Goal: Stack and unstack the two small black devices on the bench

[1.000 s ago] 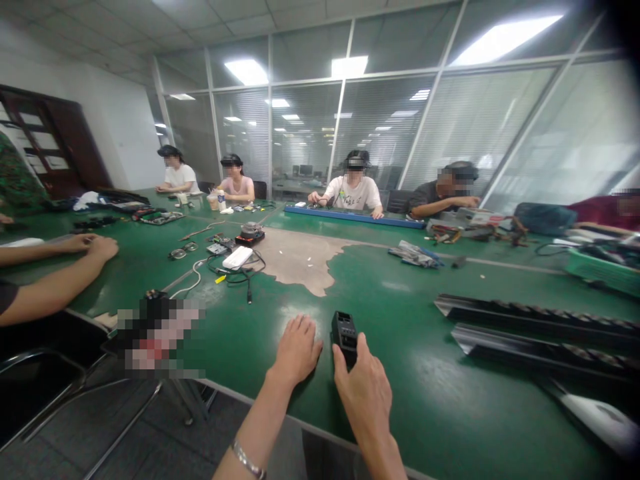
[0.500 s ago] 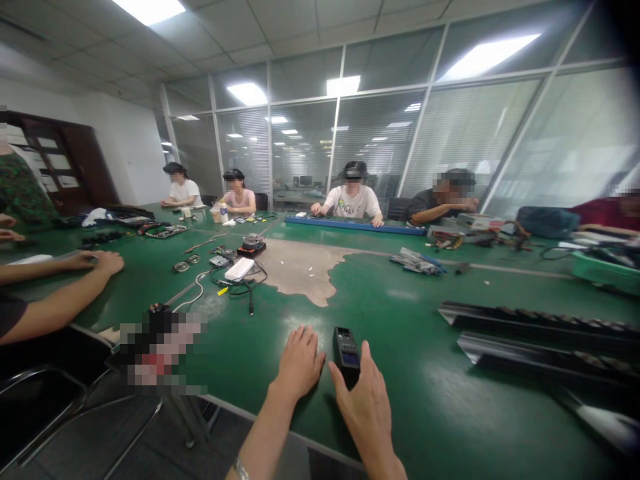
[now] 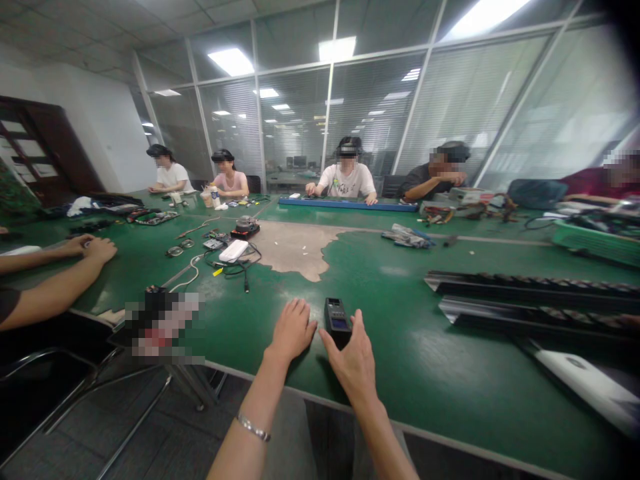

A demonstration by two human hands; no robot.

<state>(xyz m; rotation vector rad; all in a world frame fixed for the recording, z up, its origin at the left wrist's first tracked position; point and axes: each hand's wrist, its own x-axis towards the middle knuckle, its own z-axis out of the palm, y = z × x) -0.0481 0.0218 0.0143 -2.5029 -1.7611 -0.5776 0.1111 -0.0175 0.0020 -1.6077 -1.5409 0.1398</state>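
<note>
A small black handheld device [image 3: 338, 317] with a little screen and buttons lies on the green table in front of me. My right hand [image 3: 353, 357] is at its near end, thumb on the left side and fingers on the right, spread apart. Whether the skin touches the casing I cannot tell. Just left of the device, my left hand [image 3: 293, 328] rests palm down on the tabletop, fingers stretched forward and holding nothing. A silver bracelet [image 3: 253, 428] circles my left wrist.
Long black metal rails [image 3: 525, 313] and a white object [image 3: 583, 377] lie to the right. Ahead are a white box [image 3: 233, 251] with cables and grey gloves [image 3: 407, 236]. A co-worker's hands [image 3: 95, 248] are at the left; other people sit across the table.
The camera view has tilted down a little, so everything appears higher in the picture. Both hands keep nearly the same place beside the device.
</note>
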